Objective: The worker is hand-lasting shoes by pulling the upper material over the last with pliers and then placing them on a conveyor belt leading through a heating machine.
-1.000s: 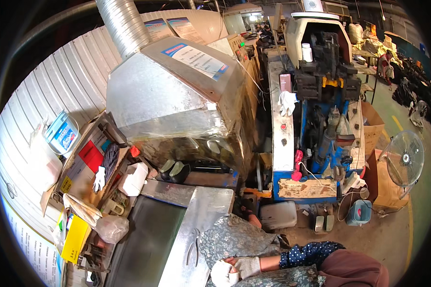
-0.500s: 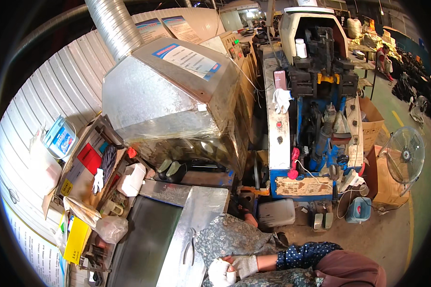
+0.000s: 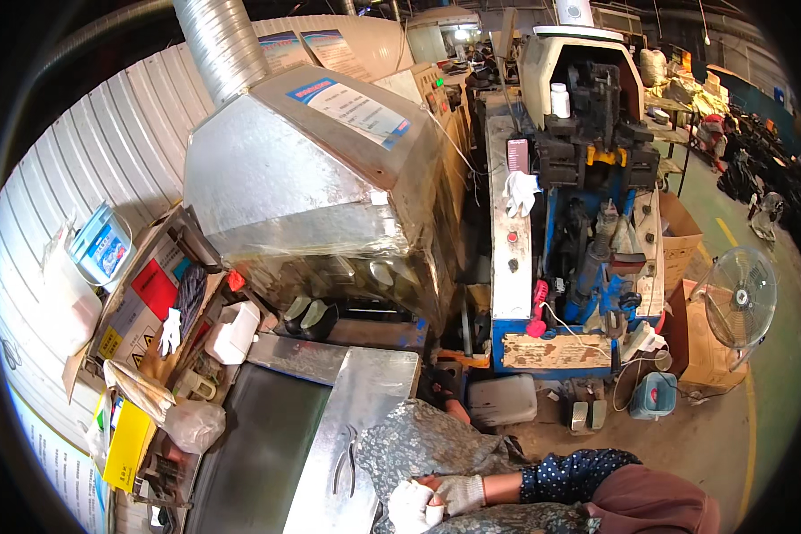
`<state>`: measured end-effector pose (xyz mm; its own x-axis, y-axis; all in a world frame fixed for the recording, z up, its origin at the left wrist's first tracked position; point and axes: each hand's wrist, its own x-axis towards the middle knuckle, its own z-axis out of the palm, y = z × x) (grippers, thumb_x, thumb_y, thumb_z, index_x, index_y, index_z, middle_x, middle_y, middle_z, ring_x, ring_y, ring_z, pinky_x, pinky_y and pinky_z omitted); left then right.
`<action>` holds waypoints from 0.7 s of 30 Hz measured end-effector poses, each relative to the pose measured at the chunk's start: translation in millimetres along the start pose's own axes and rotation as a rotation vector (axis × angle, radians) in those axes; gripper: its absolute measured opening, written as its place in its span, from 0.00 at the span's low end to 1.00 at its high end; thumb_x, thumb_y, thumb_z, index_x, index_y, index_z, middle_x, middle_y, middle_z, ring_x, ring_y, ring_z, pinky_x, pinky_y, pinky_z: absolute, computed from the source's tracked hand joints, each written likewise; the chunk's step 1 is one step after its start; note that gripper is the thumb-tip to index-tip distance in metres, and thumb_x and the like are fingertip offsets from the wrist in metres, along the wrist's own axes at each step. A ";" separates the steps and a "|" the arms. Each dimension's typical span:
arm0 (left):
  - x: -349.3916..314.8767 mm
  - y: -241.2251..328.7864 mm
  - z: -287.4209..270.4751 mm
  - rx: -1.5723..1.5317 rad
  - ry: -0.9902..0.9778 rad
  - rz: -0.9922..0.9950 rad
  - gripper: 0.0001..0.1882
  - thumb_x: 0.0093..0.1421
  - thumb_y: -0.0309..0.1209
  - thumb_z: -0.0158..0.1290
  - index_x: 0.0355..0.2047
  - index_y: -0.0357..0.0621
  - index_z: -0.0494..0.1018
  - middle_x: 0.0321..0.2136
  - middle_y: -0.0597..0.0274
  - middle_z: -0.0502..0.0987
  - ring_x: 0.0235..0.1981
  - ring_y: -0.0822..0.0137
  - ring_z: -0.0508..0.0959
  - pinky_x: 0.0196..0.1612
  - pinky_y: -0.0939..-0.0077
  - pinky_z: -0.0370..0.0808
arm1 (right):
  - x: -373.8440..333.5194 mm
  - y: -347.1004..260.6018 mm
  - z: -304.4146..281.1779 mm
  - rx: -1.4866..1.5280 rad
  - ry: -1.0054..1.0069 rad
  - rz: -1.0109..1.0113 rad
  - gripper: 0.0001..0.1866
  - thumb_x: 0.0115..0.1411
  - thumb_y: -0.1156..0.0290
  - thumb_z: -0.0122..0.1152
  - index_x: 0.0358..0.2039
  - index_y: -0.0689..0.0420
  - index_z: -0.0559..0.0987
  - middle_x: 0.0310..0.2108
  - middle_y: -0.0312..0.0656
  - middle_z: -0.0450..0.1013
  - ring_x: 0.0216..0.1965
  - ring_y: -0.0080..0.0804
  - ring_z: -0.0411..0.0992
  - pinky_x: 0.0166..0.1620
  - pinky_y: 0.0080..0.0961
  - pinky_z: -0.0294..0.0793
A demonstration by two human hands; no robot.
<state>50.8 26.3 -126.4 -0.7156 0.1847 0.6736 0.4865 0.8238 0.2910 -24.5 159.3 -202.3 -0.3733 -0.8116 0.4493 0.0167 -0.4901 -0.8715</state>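
Hands point(image 3: 436, 500) gloved, clasped together at lap; grip state unclear. Pliers point(image 3: 345, 458) near metal table point(image 3: 374, 383) edge.

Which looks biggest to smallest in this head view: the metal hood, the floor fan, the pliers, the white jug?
1. Metal hood, by far the largest.
2. Floor fan.
3. White jug, though it sits nearer the camera than the fan, so this is unsure.
4. Pliers, near the gloved hands.
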 end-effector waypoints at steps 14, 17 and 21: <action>15.9 -4.7 -26.3 -0.209 -0.219 -0.125 0.12 0.55 0.40 0.57 0.32 0.45 0.77 0.34 0.55 0.81 0.33 0.53 0.78 0.36 0.59 0.75 | -33.8 35.8 1.6 0.691 0.140 0.546 0.22 0.62 0.67 0.62 0.55 0.58 0.69 0.46 0.33 0.71 0.50 0.25 0.68 0.55 0.24 0.66; 7.7 -12.3 -30.6 -0.301 -0.213 -0.170 0.14 0.56 0.42 0.58 0.36 0.47 0.77 0.38 0.57 0.79 0.34 0.52 0.77 0.38 0.60 0.75 | -9.4 -3.8 1.5 0.296 0.057 0.537 0.28 0.58 0.73 0.62 0.60 0.59 0.68 0.52 0.37 0.73 0.56 0.28 0.69 0.61 0.27 0.67; -3.8 -13.6 -24.5 -0.313 0.068 -0.136 0.13 0.57 0.38 0.59 0.39 0.44 0.78 0.39 0.52 0.79 0.41 0.50 0.78 0.46 0.60 0.76 | 18.2 -45.5 2.1 -0.775 -0.116 0.189 0.22 0.54 0.62 0.64 0.50 0.51 0.76 0.45 0.38 0.77 0.50 0.34 0.74 0.54 0.34 0.73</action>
<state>59.2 1.3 -116.3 -0.7545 0.0400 0.6551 0.5269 0.6321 0.5682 -30.1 166.2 -154.2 -0.3294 -0.9074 0.2609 -0.5944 -0.0154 -0.8040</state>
